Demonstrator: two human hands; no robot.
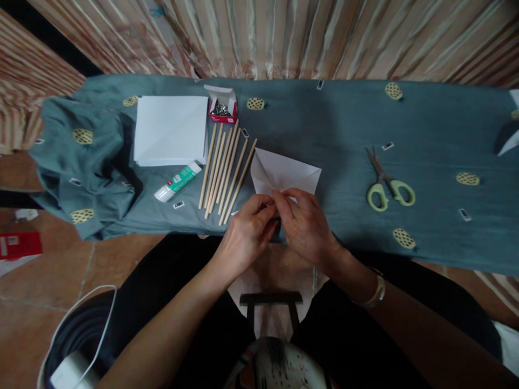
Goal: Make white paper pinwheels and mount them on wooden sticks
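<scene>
A sheet of white paper [286,170] with crease or cut lines running in from its corners lies at the front of the cloth-covered table, in front of me. At its near edge, my left hand [248,229] is closed, thumb and fingers pinched together. My right hand [306,227] meets it there, its fingers also pinched on the paper. The fingertips nearly touch and hide the near part of the sheet. Whether something small is between them, I cannot tell. Several thin wooden sticks [227,167] lie just left of the paper.
Left of the sticks are a stack of white paper [170,129] and a green-and-white glue tube [178,181]. A small open red box [223,108] of metal pins stands behind the sticks. Green-handled scissors [385,186] lie to the right on the teal cloth [344,124].
</scene>
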